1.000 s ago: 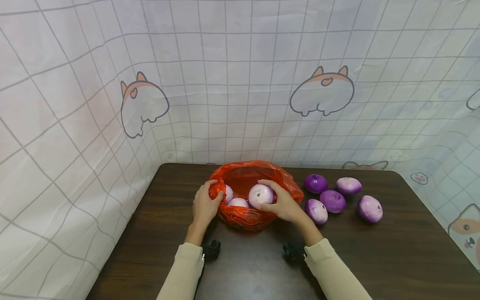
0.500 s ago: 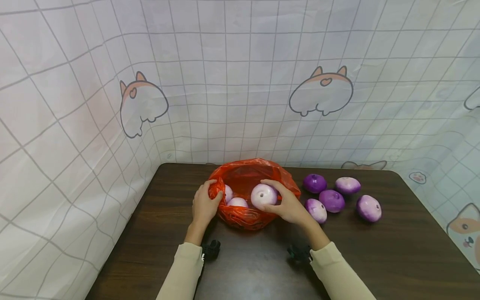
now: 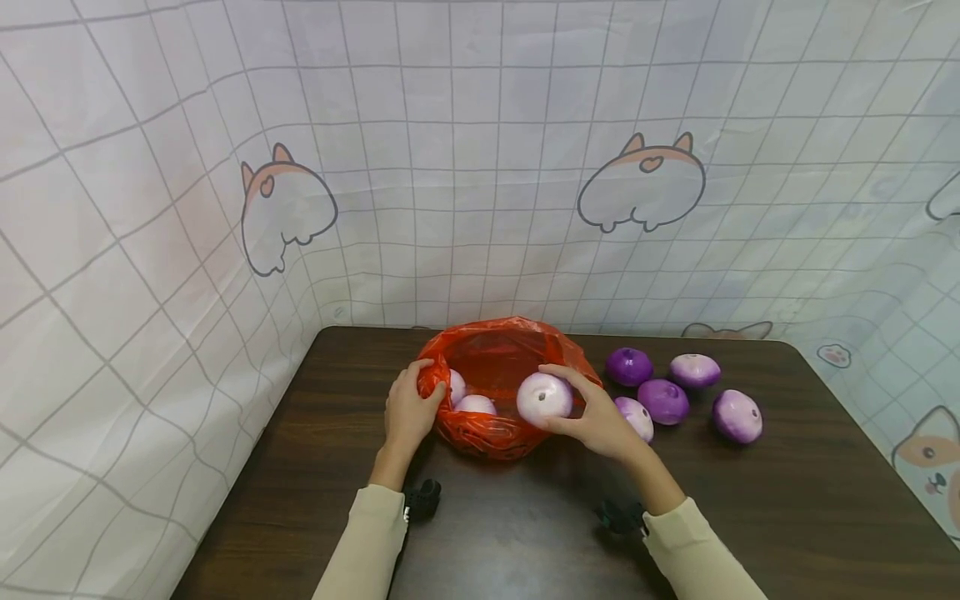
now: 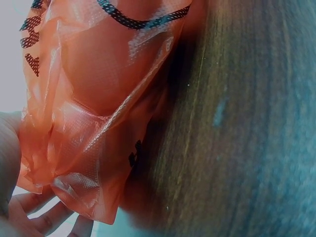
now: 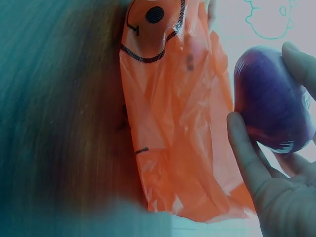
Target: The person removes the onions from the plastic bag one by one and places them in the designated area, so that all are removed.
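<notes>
A red plastic bag [image 3: 487, 437] stands on the table with its mouth open upward. My left hand [image 3: 408, 408] grips the gathered left rim of the bag; in the left wrist view its fingers show behind the thin plastic [image 4: 94, 168]. Between thumb and fingers, my right hand [image 3: 603, 421] holds a purple-and-white onion [image 3: 543, 398] over the right side of the bag's mouth. From the right wrist view this onion [image 5: 271, 98] appears beside the bag, clear of its plastic. Inside the bag, two onions [image 3: 475, 405] show at the left; its bottom is hidden.
Several purple onions [image 3: 663, 402] lie on the dark wooden table [image 3: 495, 525] to the right of the bag. One of them [image 3: 636, 418] is partly behind my right hand. A white gridded cloth [image 3: 480, 167] hangs behind the table.
My right hand has moved to the right with the onion, from inside the bag's mouth toward its right rim. My left hand keeps its grip on the rim.
</notes>
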A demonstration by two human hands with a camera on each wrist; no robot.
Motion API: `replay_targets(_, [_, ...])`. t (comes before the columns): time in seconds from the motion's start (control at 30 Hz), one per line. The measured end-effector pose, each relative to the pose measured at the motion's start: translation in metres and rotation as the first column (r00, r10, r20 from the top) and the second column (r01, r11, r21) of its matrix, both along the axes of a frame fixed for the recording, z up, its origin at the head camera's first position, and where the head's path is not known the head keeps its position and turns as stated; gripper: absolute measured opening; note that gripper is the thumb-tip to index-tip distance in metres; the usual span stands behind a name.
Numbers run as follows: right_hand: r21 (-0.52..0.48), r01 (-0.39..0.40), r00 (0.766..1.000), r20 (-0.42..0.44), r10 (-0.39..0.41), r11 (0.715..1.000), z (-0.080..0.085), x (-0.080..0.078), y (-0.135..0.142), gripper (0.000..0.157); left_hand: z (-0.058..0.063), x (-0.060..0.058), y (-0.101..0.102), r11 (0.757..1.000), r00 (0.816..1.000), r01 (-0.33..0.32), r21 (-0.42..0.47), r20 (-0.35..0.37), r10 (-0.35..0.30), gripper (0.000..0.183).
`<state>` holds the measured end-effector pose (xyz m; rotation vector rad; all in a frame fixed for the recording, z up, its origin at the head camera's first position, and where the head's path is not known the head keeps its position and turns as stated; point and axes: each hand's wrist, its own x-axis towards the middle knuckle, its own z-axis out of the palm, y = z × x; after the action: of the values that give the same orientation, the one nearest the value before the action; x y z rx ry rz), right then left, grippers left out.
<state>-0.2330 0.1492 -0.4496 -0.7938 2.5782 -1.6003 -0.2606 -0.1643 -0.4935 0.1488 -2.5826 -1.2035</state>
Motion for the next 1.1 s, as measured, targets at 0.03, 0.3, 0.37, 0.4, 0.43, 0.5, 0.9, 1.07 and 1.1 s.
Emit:
replay_targets(0.03, [0.0, 0.002, 1.0, 0.006, -0.002, 1.0, 0.0, 0.001, 0.002, 0.071, 0.0, 0.0, 0.0, 1.0, 1.0, 0.001, 0.001, -0.001, -0.001, 0.046])
replay_targets(0.3, [-0.06, -0.003, 0.998, 0.06, 0.006, 0.998, 0.002, 0.013, 0.017, 0.071, -0.001, 0.0, -0.001, 1.0, 1.0, -0.001, 0.006, 0.007, 0.001, 0.046])
replay_targets(0.37, [-0.061, 0.001, 0.998, 0.06, 0.003, 0.998, 0.002, 0.016, 0.02, 0.072, -0.002, 0.001, -0.002, 1.0, 1.0, -0.002, 0.005, 0.011, 0.001, 0.046])
replay_targets(0.4, [-0.059, 0.008, 0.998, 0.065, -0.004, 0.998, 0.003, 0.017, 0.022, 0.072, -0.002, 0.001, -0.002, 1.0, 1.0, -0.001, 0.004, 0.01, 0.001, 0.046])
replay_targets(0.43, [-0.051, 0.015, 0.998, 0.061, -0.012, 0.999, 0.003, 0.019, 0.024, 0.072, -0.002, 0.001, -0.002, 1.0, 1.0, -0.001, 0.005, 0.009, 0.001, 0.046])
replay_targets(0.5, [-0.048, 0.027, 0.998, 0.061, -0.024, 0.999, 0.004, 0.022, 0.028, 0.071, -0.002, 0.0, -0.002, 1.0, 1.0, 0.001, 0.006, 0.006, -0.001, 0.046])
replay_targets(0.9, [-0.08, 0.033, 0.998, 0.061, -0.028, 0.996, -0.001, 0.03, 0.058, 0.069, 0.0, -0.001, 0.0, 1.0, 1.0, 0.001, 0.003, -0.001, -0.001, 0.046])
replay_targets(1.07, [-0.087, 0.063, 0.997, 0.059, -0.058, 0.994, -0.003, 0.034, 0.07, 0.07, 0.0, -0.001, 0.0, 1.0, 1.0, 0.0, 0.0, -0.002, 0.0, 0.046])
replay_targets(1.1, [-0.091, 0.071, 0.996, 0.058, -0.066, 0.993, -0.003, 0.034, 0.073, 0.07, 0.0, -0.001, 0.0, 1.0, 1.0, 0.001, 0.0, 0.001, -0.001, 0.046])
